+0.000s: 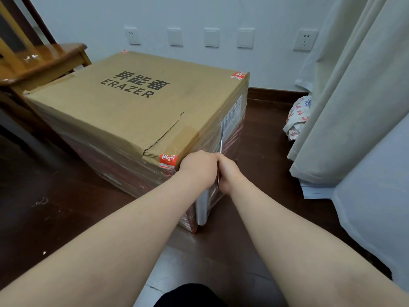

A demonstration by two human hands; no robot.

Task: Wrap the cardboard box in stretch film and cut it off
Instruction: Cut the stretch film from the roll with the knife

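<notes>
Both hands meet at the near right corner of the box. The left hand is curled around something at the corner, probably the film; what exactly it grips I cannot tell. The right hand grips a thin metal blade, seemingly scissors, pointing up along the box's right side. Just below the hands a roll of clear stretch film stands upright against that corner. The big brown cardboard box printed "ERAZER" sits on the dark wooden floor, its sides glossy with wrapped film. A wooden chair touches its far left corner; pale curtains hang on the right.
</notes>
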